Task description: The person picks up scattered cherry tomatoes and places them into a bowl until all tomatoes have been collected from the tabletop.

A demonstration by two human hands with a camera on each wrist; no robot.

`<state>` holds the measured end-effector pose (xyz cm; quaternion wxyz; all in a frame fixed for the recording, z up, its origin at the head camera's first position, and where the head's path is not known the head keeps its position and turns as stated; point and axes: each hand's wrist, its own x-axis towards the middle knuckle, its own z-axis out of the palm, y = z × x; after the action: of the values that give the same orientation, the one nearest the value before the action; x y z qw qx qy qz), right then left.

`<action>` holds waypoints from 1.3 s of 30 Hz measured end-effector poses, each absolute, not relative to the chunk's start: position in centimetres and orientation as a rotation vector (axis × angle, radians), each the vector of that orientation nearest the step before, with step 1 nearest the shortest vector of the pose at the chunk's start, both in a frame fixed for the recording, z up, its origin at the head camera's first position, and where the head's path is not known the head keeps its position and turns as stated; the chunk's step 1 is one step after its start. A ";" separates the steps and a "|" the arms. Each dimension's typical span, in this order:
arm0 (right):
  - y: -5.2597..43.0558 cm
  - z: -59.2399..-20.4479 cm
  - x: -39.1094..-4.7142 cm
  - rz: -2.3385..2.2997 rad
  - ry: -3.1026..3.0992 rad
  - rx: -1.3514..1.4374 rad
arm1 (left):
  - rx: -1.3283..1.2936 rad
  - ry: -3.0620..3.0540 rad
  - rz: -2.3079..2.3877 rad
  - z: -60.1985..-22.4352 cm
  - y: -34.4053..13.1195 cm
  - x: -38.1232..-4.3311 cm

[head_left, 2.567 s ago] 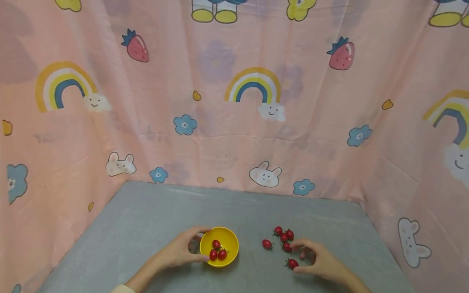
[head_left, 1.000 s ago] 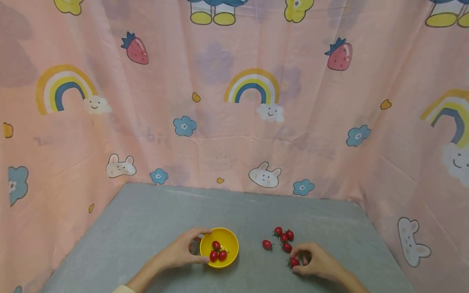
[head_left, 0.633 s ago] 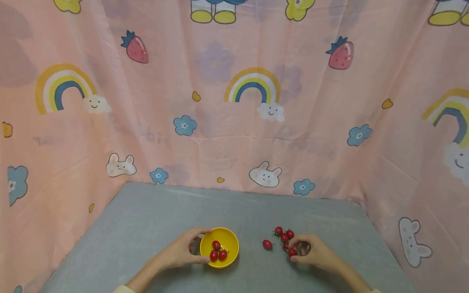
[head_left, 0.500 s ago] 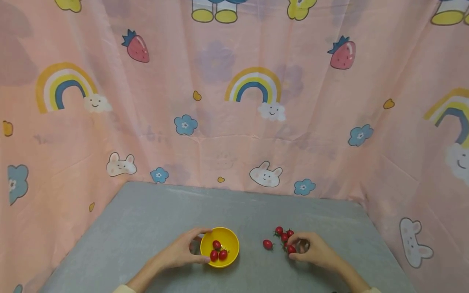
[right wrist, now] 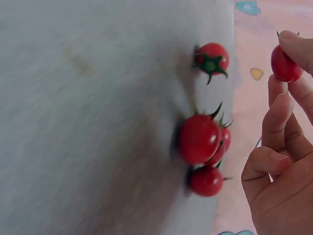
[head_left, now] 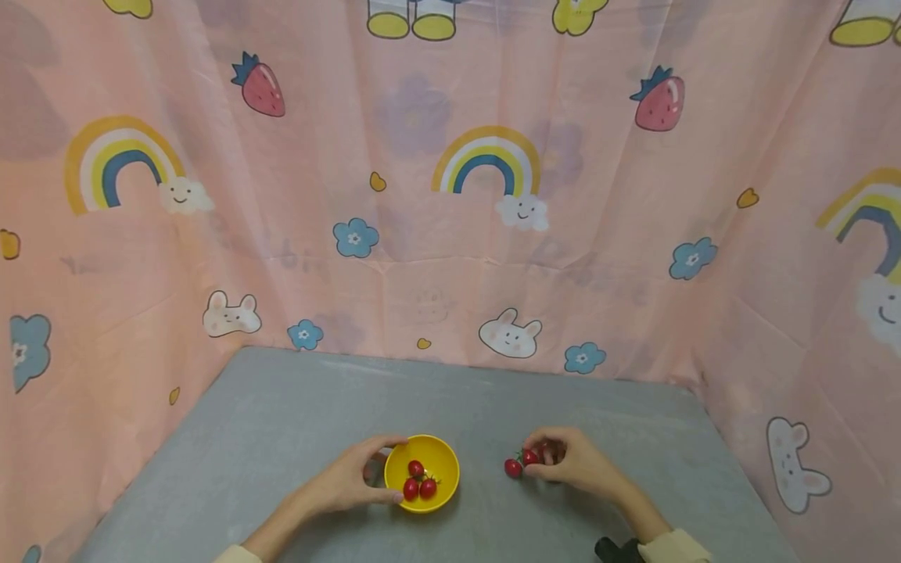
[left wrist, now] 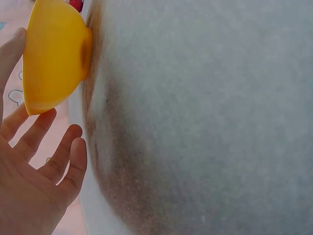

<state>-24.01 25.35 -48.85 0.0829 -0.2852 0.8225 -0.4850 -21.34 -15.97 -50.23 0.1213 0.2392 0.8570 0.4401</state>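
Note:
A yellow bowl [head_left: 439, 453] stands on the grey table, with three cherry tomatoes [head_left: 427, 489] inside. My left hand [head_left: 355, 475] grips its rim from the left side; in the left wrist view the thumb and fingertips meet the bowl's edge while other fingers spread free. Pinched between thumb and fingers of my right hand [head_left: 580, 465] is a red cherry tomato [right wrist: 283, 64], raised off the table. Below it in the head view lies a single cherry tomato [head_left: 513, 468]. The right wrist view shows a cluster of several cherry tomatoes [right wrist: 198, 139], mostly hidden behind the hand in the head view.
A pink patterned curtain [head_left: 486, 289] hangs round the back and both sides of the grey table [head_left: 338, 399]. By the right sleeve [head_left: 674, 547] a black object [head_left: 616, 550] shows at the bottom edge.
My right hand closed on the nearest cherry tomato, lifted it, and carried it left and away from me over the others. The left hand and bowl stayed put.

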 end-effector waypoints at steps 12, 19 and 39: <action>22.1 -47.6 -25.5 -1.413 2.527 -0.871 | 0.690 2.498 1.271 -50.0 -16.1 -21.4; 20.5 -47.1 -26.1 -1.413 2.504 -0.933 | 0.685 2.496 1.263 -50.0 -16.0 -21.4; 15.1 -46.7 -26.7 -1.367 2.424 -1.021 | 0.688 2.486 1.273 -49.9 -16.0 -21.5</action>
<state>-26.75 15.09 -46.67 0.0885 -0.3430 0.8145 -0.4594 -21.46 -15.99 -49.94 0.1321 0.2369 0.8567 0.4387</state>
